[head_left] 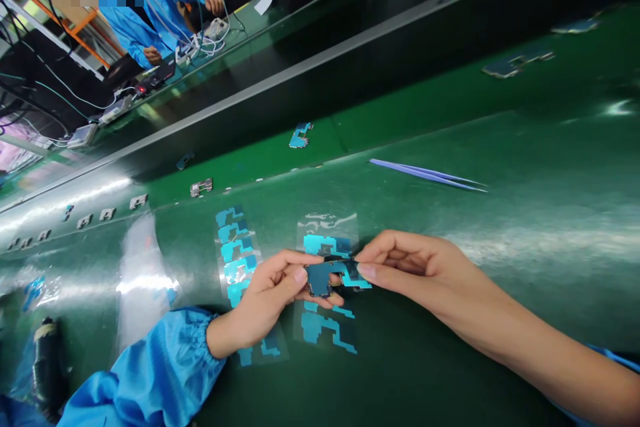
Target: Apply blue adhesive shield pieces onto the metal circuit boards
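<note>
My left hand (270, 297) pinches a small dark circuit board (323, 278) between thumb and fingers, just above the green work surface. My right hand (410, 267) comes in from the right with its fingers pressed together on a blue sticker (356, 278) at the board's right end. Under both hands lies a clear film sheet (325, 327) carrying blue stickers. A second strip of blue stickers (235, 253) lies just left of it, partly under my left hand.
Purple tweezers (425, 174) lie on the green table (500, 280) to the right. A clear empty film (143, 280) lies at left. Small metal parts (201, 187) and blue-covered boards (300, 136) sit on the conveyor. A person in a blue coat (160, 7) works at the far bench.
</note>
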Demonstrator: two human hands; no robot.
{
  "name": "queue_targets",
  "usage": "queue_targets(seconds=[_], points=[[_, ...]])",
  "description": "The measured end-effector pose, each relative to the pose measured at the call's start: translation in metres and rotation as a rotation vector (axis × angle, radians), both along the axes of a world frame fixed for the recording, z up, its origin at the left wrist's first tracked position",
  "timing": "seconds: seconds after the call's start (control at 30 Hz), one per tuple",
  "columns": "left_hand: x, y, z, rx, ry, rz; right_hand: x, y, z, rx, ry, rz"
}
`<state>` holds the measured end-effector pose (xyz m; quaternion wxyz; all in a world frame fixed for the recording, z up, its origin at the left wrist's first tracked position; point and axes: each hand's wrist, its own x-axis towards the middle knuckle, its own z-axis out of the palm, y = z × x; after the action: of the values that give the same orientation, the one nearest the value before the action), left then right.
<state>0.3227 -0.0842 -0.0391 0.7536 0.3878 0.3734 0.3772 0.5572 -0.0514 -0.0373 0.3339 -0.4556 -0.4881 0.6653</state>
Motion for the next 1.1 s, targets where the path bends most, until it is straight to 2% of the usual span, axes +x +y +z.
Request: queue_targets(seconds=[0.2,0.67,1.1], points=[[-0.002,0.0,-0.003,0.034,-0.008,-0.012,0.0,0.0,-0.002,-0.013,0.003,0.02],[-0.001,0.001,-0.003,0.031,0.009,-0.011,-0.004,-0.001,-0.005,0.065,-0.034,-0.003],[0.0,0.003,-0.005,0.011,0.046,0.045,-0.011,-0.005,-0.015,0.236,-0.093,-0.004]])
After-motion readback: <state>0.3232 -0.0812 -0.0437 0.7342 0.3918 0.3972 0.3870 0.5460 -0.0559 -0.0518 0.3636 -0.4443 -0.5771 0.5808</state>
